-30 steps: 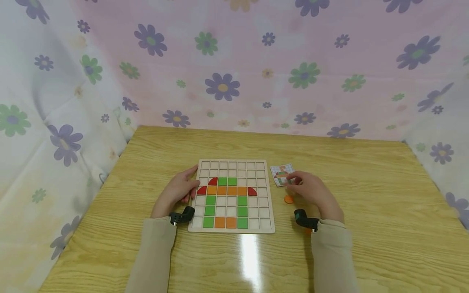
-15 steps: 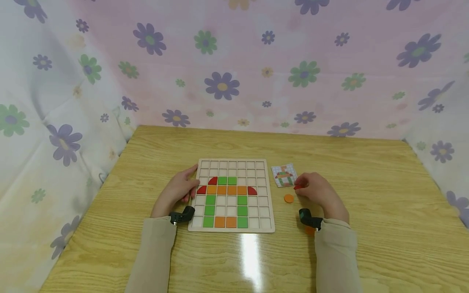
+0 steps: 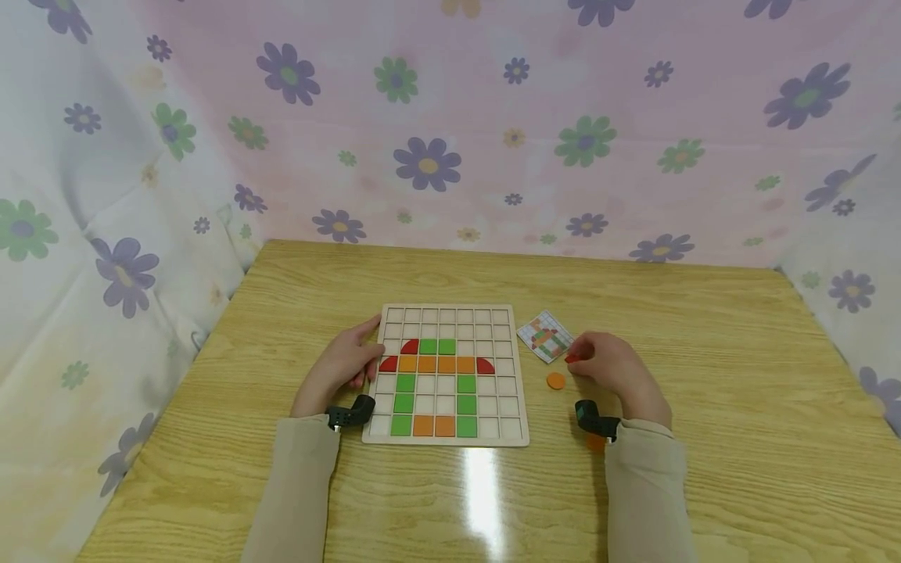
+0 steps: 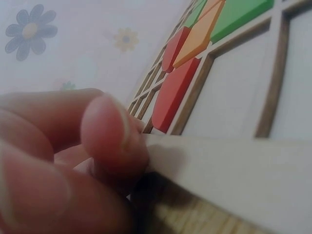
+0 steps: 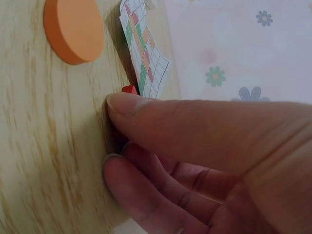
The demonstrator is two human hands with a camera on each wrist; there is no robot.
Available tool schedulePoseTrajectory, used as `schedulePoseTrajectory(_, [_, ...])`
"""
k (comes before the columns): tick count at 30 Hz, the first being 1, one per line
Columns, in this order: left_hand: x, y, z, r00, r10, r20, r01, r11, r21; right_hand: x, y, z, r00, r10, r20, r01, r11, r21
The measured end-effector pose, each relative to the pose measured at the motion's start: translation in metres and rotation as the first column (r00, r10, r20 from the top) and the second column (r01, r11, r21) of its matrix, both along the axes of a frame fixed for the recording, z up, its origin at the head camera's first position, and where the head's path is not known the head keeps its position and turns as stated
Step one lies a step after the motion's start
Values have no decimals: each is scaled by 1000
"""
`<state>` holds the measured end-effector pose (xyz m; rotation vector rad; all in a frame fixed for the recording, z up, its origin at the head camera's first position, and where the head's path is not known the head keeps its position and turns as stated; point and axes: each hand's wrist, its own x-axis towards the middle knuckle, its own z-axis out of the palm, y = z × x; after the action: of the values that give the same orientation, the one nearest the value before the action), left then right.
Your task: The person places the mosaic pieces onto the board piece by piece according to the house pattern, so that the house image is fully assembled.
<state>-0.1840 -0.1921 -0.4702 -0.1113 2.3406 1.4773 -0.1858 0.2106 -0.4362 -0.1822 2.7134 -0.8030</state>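
Note:
A pale wooden grid board (image 3: 516, 391) lies on the table with green, orange and red pieces set in its squares. My left hand (image 3: 345, 363) holds the board's left edge, one finger stretched towards the far corner. In the left wrist view, a fingertip (image 4: 114, 131) sits right at the rim near two red quarter-round pieces (image 4: 176, 92). Right of the board, my right hand (image 3: 611, 367) pinches a small red piece (image 3: 572, 359), mostly covered by thumb and fingers, close over the table. A picture card (image 3: 546, 337) lies turned at an angle beside it.
An orange disc (image 3: 556, 381) lies on the table between the board and my right hand. Another orange piece (image 3: 595, 443) shows partly under the right wrist camera. Flowered cloth (image 3: 493, 156) hangs behind the table and at both sides.
My right hand has drawn back right from the card and now pinches a red piece. The card has shifted and turned at an angle. The left hand and board stay put.

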Motion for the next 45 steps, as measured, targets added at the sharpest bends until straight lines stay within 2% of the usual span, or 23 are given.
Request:
schedulePoseTrajectory(16, [0, 1, 1, 1000, 0, -1, -1, 1000, -9, 3, -2, 5, 999, -40, 23, 39, 998, 41])
schedulePoseTrajectory(29, [1, 1, 2, 1000, 0, 4, 0, 1000, -5, 5, -1, 7, 997, -42, 64, 40, 999, 30])
schedulePoseTrajectory(36, [1, 1, 2, 1000, 2, 9, -2, 1000, 6, 5, 1, 7, 997, -40, 63, 39, 999, 15])
schedulePoseTrajectory(45, [2, 1, 2, 1000, -2, -6, 2, 1000, -10, 6, 2, 9, 996, -80, 40, 78, 996, 45])
